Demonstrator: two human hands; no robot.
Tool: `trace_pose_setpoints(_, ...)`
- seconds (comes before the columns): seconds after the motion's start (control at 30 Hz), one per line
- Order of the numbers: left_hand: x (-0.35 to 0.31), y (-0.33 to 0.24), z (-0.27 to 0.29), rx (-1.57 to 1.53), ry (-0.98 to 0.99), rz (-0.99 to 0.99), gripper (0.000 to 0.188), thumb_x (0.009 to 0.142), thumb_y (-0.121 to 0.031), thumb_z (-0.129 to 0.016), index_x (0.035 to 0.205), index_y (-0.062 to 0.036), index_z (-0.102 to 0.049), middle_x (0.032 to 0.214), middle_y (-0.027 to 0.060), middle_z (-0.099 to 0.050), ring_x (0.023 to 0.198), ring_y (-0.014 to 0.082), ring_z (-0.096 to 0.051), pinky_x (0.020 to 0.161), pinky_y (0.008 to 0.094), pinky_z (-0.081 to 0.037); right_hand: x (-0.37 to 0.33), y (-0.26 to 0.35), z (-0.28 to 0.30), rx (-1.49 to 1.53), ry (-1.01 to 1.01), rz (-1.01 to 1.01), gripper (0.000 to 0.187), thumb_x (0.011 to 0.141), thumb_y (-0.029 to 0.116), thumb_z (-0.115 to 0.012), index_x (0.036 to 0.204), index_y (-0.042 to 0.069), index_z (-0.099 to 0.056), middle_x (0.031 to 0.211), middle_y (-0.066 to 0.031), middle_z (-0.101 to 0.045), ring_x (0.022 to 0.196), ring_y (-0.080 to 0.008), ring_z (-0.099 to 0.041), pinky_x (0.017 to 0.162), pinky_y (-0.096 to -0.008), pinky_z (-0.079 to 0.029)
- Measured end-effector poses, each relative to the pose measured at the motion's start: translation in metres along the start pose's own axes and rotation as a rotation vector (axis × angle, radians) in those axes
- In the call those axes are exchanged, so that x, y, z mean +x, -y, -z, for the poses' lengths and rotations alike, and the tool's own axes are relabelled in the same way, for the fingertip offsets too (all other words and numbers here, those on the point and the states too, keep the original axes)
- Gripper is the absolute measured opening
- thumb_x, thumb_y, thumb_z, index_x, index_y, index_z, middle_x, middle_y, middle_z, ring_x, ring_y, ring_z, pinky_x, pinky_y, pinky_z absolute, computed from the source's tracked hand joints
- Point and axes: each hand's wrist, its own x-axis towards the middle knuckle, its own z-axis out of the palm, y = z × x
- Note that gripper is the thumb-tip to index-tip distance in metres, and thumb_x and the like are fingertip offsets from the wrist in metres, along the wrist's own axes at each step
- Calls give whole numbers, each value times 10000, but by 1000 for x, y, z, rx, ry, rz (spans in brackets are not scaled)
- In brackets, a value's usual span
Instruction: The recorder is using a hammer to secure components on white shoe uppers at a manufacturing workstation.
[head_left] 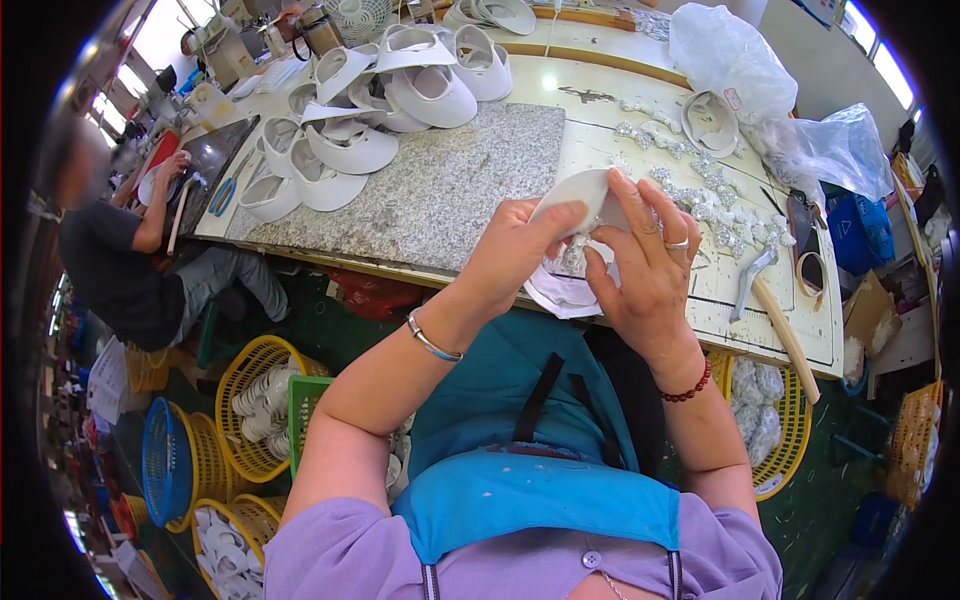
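Note:
Both hands hold a white shoe upper above the table's front edge. My left hand grips its left side, thumb pressed on the white material. My right hand has its fingers curled round the other side, with thumb and forefinger close to a small silvery piece at the middle. Whether that piece is fixed to the upper, I cannot tell. Just right of my hands lie many glittery silver ornaments. Further left, a heap of similar white shoe uppers rests on a speckled stone slab.
A hammer lies at the table's right, its handle past the edge. Clear plastic bags fill the far right corner. Yellow baskets stand on the floor at left, another at right. A co-worker sits at left.

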Motion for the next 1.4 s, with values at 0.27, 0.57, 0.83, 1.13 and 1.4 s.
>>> trace_pose_setpoints(0.27, -11, -14, -4, -332, -84, 54, 230, 896, -196, -572, 964, 12, -641, 823, 17, -631, 742, 65, -554, 668, 212, -461, -9, 8, 11, 46, -12, 137, 151, 704, 115, -654, 827, 64, -583, 1054, -75, -600, 1078, -265, -539, 908, -414, -388)
trace_pose_setpoints(0.57, -9, 16, -6, -90, -26, -79, 219, 869, -103, -574, 1051, -2, -641, 896, 7, -650, 795, 46, -551, 707, 231, -476, -10, 7, 42, 579, 346, 21, 174, 628, -7, -637, 773, 9, -543, 958, -137, -591, 881, -290, -596, 754, -392, -475)
trace_pose_setpoints(0.83, -28, 13, -11, 723, -184, -628, 595, 789, -32, -572, 1357, -114, -419, 884, 118, -617, 677, 330, -595, 629, 371, -496, -15, -22, 17, 1198, 442, -773, 17, 822, -22, -540, 835, -26, -531, 835, -74, -607, 638, -74, -565, 506, -188, -439)
trace_pose_setpoints(1.13, -36, 6, -16, 1101, -11, -915, 308, 753, -106, -600, 1060, -83, -580, 1092, 131, -556, 630, 280, -605, 546, 374, -487, -14, -43, 10, 766, 470, -324, 78, 860, 58, -561, 792, 28, -541, 673, -5, -520, 545, -61, -488, 493, -196, -390)
trace_pose_setpoints(1.4, -36, 11, -18, 1066, -57, -819, 225, 714, -165, -677, 878, -44, -582, 1042, 134, -574, 602, 287, -600, 518, 384, -485, -21, -40, 4, 1182, 414, -695, 148, 891, 141, -582, 806, 25, -550, 736, 3, -556, 600, -46, -464, 507, -184, -380)
